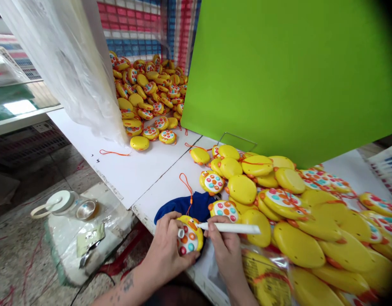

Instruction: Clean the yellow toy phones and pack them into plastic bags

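My left hand [167, 245] is closed round a yellow duck toy [199, 241] whose white front carries coloured round buttons. A small white pen cap [181, 233] sticks out between the same fingers. My right hand [227, 250] grips a white marker pen [239, 228], its tip at the duck's head by the orange beak; whether it touches cannot be seen. Beneath and behind the toy lies a dark blue cloth [175, 205], with an orange cord loop [187, 187] over it. Another duck toy [226, 211] rests face up just beyond my right hand.
Yellow duck toys [298, 242] are heaped on the right, and a second heap [148, 91] stands at the back. A green board [288, 76] rises behind the table [157, 163]. Plastic sheeting [78, 72] hangs at left. A lidded jar [60, 202] stands on a lower stool.
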`<state>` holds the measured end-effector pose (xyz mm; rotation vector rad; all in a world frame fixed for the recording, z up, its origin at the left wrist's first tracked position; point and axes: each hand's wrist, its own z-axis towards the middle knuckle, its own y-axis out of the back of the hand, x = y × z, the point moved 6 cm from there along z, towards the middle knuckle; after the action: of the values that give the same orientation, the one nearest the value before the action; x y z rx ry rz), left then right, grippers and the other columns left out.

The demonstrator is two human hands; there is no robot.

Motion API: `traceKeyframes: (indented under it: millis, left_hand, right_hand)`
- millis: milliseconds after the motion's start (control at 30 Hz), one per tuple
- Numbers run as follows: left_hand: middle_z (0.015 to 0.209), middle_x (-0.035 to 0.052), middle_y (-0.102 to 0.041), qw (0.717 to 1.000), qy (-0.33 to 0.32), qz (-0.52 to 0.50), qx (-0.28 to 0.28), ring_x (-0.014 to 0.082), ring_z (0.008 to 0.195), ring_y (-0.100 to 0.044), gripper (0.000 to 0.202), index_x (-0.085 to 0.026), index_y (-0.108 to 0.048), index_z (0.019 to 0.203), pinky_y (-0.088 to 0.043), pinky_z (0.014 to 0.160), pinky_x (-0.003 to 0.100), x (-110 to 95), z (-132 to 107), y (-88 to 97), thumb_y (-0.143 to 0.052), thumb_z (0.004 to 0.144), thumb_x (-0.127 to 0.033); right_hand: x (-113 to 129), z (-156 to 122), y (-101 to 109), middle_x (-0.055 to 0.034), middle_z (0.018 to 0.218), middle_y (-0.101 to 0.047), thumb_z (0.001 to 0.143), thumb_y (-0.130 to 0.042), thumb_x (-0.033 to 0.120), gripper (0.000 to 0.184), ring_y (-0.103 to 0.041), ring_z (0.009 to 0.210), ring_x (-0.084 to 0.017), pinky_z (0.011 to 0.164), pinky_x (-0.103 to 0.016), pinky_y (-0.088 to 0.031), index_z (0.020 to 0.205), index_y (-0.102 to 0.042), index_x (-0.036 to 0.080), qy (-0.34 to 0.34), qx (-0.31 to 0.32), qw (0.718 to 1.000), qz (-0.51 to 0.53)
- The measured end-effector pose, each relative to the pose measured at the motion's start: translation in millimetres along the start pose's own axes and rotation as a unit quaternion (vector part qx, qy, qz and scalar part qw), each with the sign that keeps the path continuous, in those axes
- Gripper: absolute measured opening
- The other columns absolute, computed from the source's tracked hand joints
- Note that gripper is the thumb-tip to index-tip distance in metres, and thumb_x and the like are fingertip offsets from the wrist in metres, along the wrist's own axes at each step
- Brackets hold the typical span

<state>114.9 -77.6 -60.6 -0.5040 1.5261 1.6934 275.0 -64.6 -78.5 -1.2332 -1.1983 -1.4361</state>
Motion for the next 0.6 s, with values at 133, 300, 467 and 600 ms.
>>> traceKeyframes:
  millis: [133,300,467,600]
  left_hand:
    - [0.116,0.0114,-0.047,1.0,-0.003,0.0,0.001,0.0296,0.107,-0.051,0.052,-0.022,-0.04,0.095,-0.048,0.087,0.048,0.3,-0.7,-0.5,-0.076,0.057,-0.018]
    - [0.116,0.0115,-0.047,1.0,-0.005,-0.003,-0.003,0.0296,0.106,-0.051,0.053,-0.022,-0.041,0.095,-0.048,0.086,0.047,1.2,-1.2,-0.6,-0.077,0.056,-0.019]
    - [0.116,0.0117,-0.047,1.0,0.001,-0.004,-0.002,0.0297,0.106,-0.051,0.053,-0.022,-0.041,0.095,-0.048,0.087,0.046,2.1,-0.1,-0.4,-0.076,0.056,-0.018]
    - [0.117,0.012,-0.046,1.0,0.006,-0.003,0.002,0.0303,0.107,-0.051,0.052,-0.022,-0.041,0.094,-0.048,0.086,0.047,2.5,0.0,-0.7,-0.077,0.056,-0.018]
  right_hand:
    - [-3.7,-0.2,0.4,0.0007,0.067,-0.055,0.086,-0.054,0.039,0.02,-0.052,0.062,-0.017,0.054,-0.028,-0.041,0.082,-0.059,0.021,-0.011,0.0,1.0,-0.006]
    - [-5.7,-0.5,0.2,0.0,0.071,-0.056,0.087,-0.053,0.039,0.02,-0.053,0.063,-0.017,0.057,-0.029,-0.042,0.083,-0.058,0.02,-0.013,0.005,1.0,-0.004]
    - [-5.6,-0.2,-0.5,0.0001,0.07,-0.055,0.088,-0.051,0.038,0.02,-0.053,0.065,-0.017,0.057,-0.029,-0.04,0.081,-0.057,0.021,-0.007,0.022,1.0,-0.016]
    - [-3.8,0.0,0.0,0.0012,0.067,-0.054,0.088,-0.051,0.038,0.02,-0.052,0.064,-0.017,0.058,-0.028,-0.04,0.08,-0.057,0.021,0.002,0.022,0.999,-0.025]
